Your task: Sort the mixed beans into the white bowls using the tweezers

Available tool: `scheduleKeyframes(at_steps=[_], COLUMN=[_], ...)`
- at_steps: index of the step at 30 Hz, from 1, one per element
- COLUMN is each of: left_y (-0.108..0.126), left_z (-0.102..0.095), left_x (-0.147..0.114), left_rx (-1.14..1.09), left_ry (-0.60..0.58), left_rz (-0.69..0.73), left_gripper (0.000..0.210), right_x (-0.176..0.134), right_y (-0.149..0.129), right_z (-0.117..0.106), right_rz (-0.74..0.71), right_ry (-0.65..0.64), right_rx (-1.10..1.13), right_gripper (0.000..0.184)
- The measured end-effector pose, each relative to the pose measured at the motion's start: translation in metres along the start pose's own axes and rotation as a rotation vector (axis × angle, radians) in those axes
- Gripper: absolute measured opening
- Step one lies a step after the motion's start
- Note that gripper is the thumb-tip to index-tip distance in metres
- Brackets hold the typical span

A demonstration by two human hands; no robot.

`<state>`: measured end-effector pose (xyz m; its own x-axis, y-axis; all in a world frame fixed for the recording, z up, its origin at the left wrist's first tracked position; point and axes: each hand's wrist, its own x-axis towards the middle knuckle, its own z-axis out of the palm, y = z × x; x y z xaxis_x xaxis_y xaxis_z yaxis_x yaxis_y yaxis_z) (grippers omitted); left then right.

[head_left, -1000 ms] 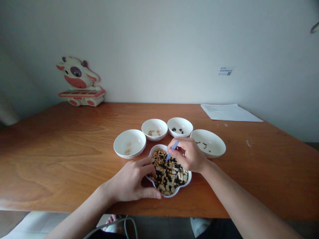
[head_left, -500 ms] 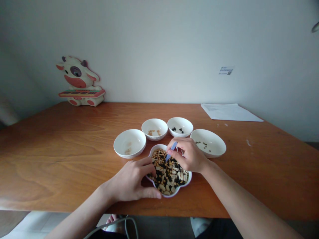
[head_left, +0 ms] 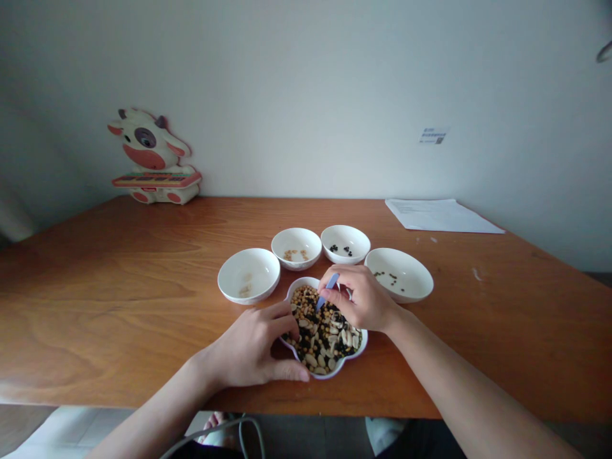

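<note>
A flower-shaped bowl [head_left: 342,368] near the table's front edge holds a mix of peanuts, yellow beans and dark beans. My left hand [head_left: 261,344] grips its left rim, fingers reaching inside and thumb along the front. Above the bowl's far side, my right hand [head_left: 361,296] is closed around small purple tweezers [head_left: 327,290], their tip down among the beans. Behind stand white bowls: the left bowl [head_left: 234,271] has a few pale pieces, the second bowl [head_left: 296,239] yellow beans, the third bowl [head_left: 347,237] black beans, and the right bowl [head_left: 414,277] small greenish beans.
A cow-shaped toy keyboard [head_left: 155,156] stands at the back left of the wooden table [head_left: 119,299]. Sheets of paper [head_left: 442,215] lie at the back right by the wall. A cable [head_left: 246,421] hangs below the front edge.
The tweezers and my right fingers have shifted very slightly to the left over the mix. My left hand and the bowls stay where they were.
</note>
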<state>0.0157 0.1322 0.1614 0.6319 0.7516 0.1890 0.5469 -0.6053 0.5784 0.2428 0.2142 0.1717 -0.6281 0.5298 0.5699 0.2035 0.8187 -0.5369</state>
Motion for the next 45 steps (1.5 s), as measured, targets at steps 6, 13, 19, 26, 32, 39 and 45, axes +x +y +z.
scheduleKeyframes(at_steps=[6,13,19,26,32,39,45], left_y=[-0.001,-0.001,0.0,-0.001,-0.002,-0.001,-0.002], left_z=[0.0,0.001,0.0,0.0,0.001,-0.001,0.0], left_x=[-0.001,-0.001,-0.002,-0.002,-0.003,-0.002,-0.003], left_rx=[0.005,0.024,-0.001,-0.008,0.015,0.018,0.024], left_ry=[-0.006,-0.005,0.0,-0.015,-0.023,-0.022,-0.023], left_rz=[-0.006,-0.004,0.003,-0.003,-0.017,-0.024,-0.023], left_gripper=[0.041,0.043,0.041,0.039,0.04,0.045,0.046], right_x=[0.0,-0.001,-0.001,-0.001,-0.005,-0.007,-0.005], right_y=[0.001,0.001,0.001,0.003,0.011,0.028,0.034], right_z=[0.0,0.0,-0.002,-0.01,-0.018,-0.027,-0.032], right_rz=[-0.003,-0.002,-0.012,-0.013,0.101,0.257,0.312], right_ry=[0.005,0.018,0.056,0.191,0.439,0.674,0.713], right_rx=[-0.008,0.003,0.033,-0.005,-0.178,-0.35,-0.51], right_gripper=[0.014,0.013,0.015,0.018,0.018,0.026,0.03])
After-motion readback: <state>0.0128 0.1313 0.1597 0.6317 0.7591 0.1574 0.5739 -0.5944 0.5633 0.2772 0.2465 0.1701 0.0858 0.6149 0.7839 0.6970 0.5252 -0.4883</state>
